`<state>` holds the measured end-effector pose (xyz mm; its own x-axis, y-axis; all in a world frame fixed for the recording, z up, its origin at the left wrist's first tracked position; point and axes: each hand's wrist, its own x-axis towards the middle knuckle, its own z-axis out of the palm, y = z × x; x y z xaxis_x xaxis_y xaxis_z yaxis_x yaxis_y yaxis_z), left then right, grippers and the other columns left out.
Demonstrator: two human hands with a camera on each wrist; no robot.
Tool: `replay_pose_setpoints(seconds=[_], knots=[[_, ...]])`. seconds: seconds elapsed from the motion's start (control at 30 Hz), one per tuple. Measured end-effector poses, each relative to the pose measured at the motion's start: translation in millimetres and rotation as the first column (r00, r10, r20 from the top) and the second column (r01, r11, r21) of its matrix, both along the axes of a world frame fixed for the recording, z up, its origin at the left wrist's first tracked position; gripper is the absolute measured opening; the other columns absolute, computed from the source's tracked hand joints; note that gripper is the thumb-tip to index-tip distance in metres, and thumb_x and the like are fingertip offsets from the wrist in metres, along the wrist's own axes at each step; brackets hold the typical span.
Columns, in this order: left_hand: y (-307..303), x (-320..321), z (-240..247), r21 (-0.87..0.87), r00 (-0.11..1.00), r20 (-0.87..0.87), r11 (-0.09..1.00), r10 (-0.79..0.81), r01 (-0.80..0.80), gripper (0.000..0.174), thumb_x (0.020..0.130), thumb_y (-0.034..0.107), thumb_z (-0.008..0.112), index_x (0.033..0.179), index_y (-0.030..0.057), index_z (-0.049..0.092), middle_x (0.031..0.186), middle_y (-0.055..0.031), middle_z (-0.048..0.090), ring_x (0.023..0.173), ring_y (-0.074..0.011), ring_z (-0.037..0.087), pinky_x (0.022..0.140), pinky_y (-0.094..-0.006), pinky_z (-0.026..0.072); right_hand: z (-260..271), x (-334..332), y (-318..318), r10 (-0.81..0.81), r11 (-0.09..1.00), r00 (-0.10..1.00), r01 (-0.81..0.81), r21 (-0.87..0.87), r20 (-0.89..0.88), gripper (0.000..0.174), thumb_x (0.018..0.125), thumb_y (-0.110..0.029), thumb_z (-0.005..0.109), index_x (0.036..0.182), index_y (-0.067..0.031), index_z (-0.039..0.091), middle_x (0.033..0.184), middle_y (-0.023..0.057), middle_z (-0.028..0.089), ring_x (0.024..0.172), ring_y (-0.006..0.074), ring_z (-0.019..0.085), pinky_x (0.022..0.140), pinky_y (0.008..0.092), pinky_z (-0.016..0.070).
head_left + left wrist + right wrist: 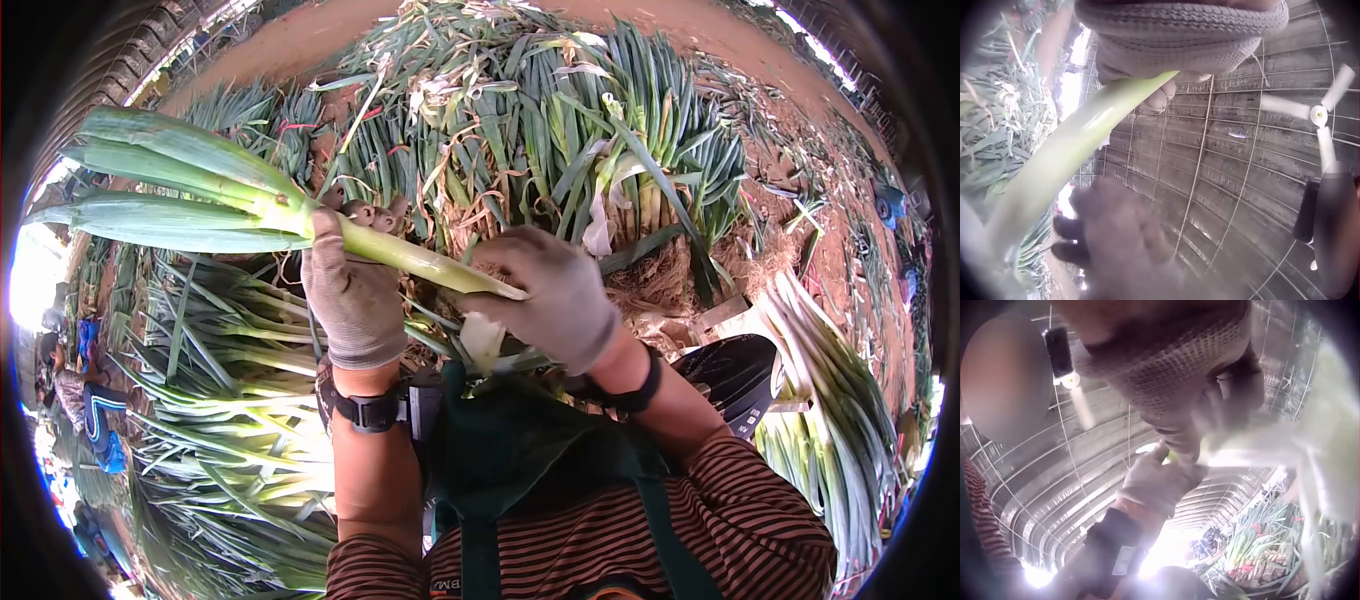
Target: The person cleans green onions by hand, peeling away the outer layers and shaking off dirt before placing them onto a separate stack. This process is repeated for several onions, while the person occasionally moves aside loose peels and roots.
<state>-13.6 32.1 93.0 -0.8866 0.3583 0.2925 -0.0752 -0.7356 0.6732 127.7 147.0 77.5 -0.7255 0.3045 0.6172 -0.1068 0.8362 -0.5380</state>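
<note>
My gloved left hand (pixel 352 290) grips a leek (pixel 415 258) around its shank, just below where the leaves fan out. Its green leaves point to the far left, and the pale root end slants down to the right. The gloved right hand (pixel 555 300), blurred, is curled at that root end. A pale outer leaf (pixel 483 340) hangs just under its fingers. In the right wrist view, the right hand (pixel 1210 406) pinches a whitish, blurred strip of leaf. The left wrist view shows the bare shank (pixel 1079 134) running diagonally between both hands.
A big heap of leeks (pixel 540 150) with dry leaves lies ahead. More leeks (pixel 240 400) are piled at my left, and a row of long leeks (pixel 830 400) lies at my right. Another person (pixel 85 395) is at the far left.
</note>
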Motion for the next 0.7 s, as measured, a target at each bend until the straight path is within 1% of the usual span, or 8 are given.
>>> replay_pose_setpoints(seconds=[0.1,0.23,0.33,0.43,0.47,0.53,0.63,0.7], knots=[[-1,-2,-1,0.007,0.998,-0.041,0.999,-0.042,0.042,0.035,0.098,0.025,0.053,0.121,-0.0013,0.046,0.094,-0.0076,0.053,0.086,-0.0197,0.059,0.094,-0.0475,0.0511,-7,-26,-7,-0.041,0.997,0.998,0.038,0.066,0.043,0.028,0.070,-0.016,0.079,0.091,-0.0068,0.063,0.086,0.0082,0.065,0.079,0.0284,0.065,0.071,0.0375,0.0522],[-5,0,0,-0.011,1.000,-0.006,1.000,-0.018,0.018,0.030,0.097,0.021,0.056,0.118,0.0007,0.050,0.091,-0.0073,0.055,0.087,-0.0188,0.060,0.093,-0.0468,0.0514,-1,-33,-9,-0.003,1.000,0.995,0.004,-0.010,0.102,0.026,0.069,-0.014,0.078,0.085,-0.0062,0.059,0.083,0.0078,0.062,0.075,0.0299,0.063,0.069,0.0376,0.0512],[-4,1,1,0.006,0.999,0.004,0.999,-0.037,0.037,0.027,0.096,0.020,0.057,0.116,0.0014,0.051,0.088,-0.0065,0.055,0.086,-0.0180,0.060,0.091,-0.0455,0.0524,0,-33,-5,0.117,0.992,0.982,-0.109,-0.060,0.148,0.026,0.068,-0.011,0.077,0.080,-0.0049,0.055,0.081,0.0096,0.060,0.074,0.0314,0.061,0.067,0.0362,0.0508],[-5,-7,-8,0.009,1.000,0.004,1.000,-0.011,0.011,0.026,0.096,0.020,0.057,0.115,0.0015,0.052,0.087,-0.0059,0.056,0.083,-0.0176,0.060,0.088,-0.0451,0.0534,-8,-25,-2,0.128,0.991,0.991,-0.126,0.044,-0.040,0.025,0.075,-0.010,0.075,0.081,-0.0065,0.051,0.078,0.0078,0.060,0.070,0.0261,0.063,0.062,0.0334,0.0496],[-5,-11,-11,0.011,1.000,0.010,1.000,0.012,-0.012,0.026,0.096,0.020,0.057,0.114,0.0015,0.052,0.087,-0.0058,0.056,0.082,-0.0175,0.060,0.087,-0.0451,0.0537,-16,-22,-2,0.196,0.955,0.966,-0.227,-0.192,-0.168,0.025,0.077,-0.011,0.075,0.083,-0.0072,0.051,0.077,0.0064,0.060,0.069,0.0233,0.062,0.061,0.0326,0.0488],[-9,-14,-6,0.038,0.999,0.009,0.998,0.054,-0.054,0.024,0.096,0.019,0.057,0.112,0.0021,0.054,0.086,-0.0057,0.056,0.079,-0.0170,0.059,0.086,-0.0456,0.0541,-35,-11,-3,0.221,0.691,0.873,-0.455,-0.562,-0.435,0.024,0.082,-0.012,0.073,0.086,-0.0085,0.050,0.076,0.0034,0.058,0.068,0.0176,0.061,0.058,0.0310,0.0471],[-16,-20,-8,0.036,0.995,0.039,0.995,0.091,-0.092,0.018,0.096,0.019,0.057,0.104,0.0035,0.056,0.084,-0.0055,0.055,0.074,-0.0166,0.057,0.081,-0.0444,0.0546,-46,44,23,0.253,0.113,0.911,-0.363,-0.925,-0.327,0.025,0.086,-0.015,0.071,0.089,-0.0089,0.047,0.081,0.0013,0.060,0.074,0.0126,0.059,0.062,0.0288,0.0483],[-16,-19,-13,0.025,0.997,0.052,0.997,0.065,-0.067,0.017,0.095,0.019,0.058,0.101,0.0042,0.056,0.084,-0.0051,0.055,0.073,-0.0168,0.056,0.079,-0.0432,0.0545,-47,59,26,0.226,0.239,0.957,-0.235,-0.942,-0.182,0.027,0.086,-0.021,0.072,0.092,-0.0070,0.050,0.082,0.0025,0.059,0.074,0.0132,0.059,0.061,0.0282,0.0472]])
